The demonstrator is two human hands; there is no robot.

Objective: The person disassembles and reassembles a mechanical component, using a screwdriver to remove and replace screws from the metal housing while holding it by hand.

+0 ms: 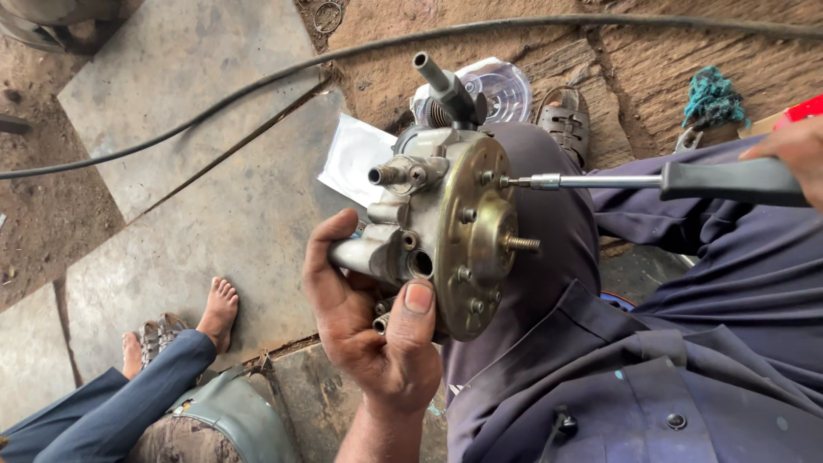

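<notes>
- Brass-coloured disc [471,236] is facing right on a grey metal pump [424,219], which is resting upright on the person's knee, so the bolts around the disc are turned toward the tool.
- The left hand [369,317] is clenching the pump from below, thumb pressed on the disc's edge, steadying it.
- The right hand [793,154], mostly out of view at the right edge, is grasping the black handle of a driver [651,181]; its tip is sitting on an upper bolt.
- A threaded stud is sticking out of the disc's middle, just below the shaft.
- Far behind are lying a clear lid [497,86], a sandal [566,120] and a hose [214,107].
- Near left, another person's bare foot [219,310] is resting on the concrete floor [197,197].
</notes>
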